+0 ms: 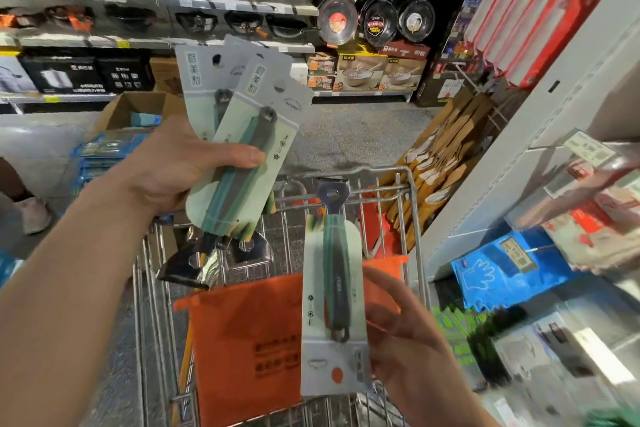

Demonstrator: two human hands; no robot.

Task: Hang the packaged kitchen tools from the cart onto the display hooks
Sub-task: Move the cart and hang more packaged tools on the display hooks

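Observation:
My left hand (194,163) grips a fanned stack of carded kitchen tools (249,135), grey-green handles on pale cards, held upright above the wire cart (412,204). Their metal heads hang below the cards, over the cart's front. My right hand (401,319) holds one more packaged tool (334,291) upside down over the cart, its metal head pointing up and its hang hole at the bottom. An orange bag (242,340) lies in the cart basket beneath both hands. The display hooks are blurred on the right and hard to make out.
A white display panel (519,163) with hanging packages, red-carded goods (533,10) and wooden utensils (446,156) stands to the right. Pan shelves (173,3) run across the back. An open cardboard box (138,111) and blue packs sit on the left floor.

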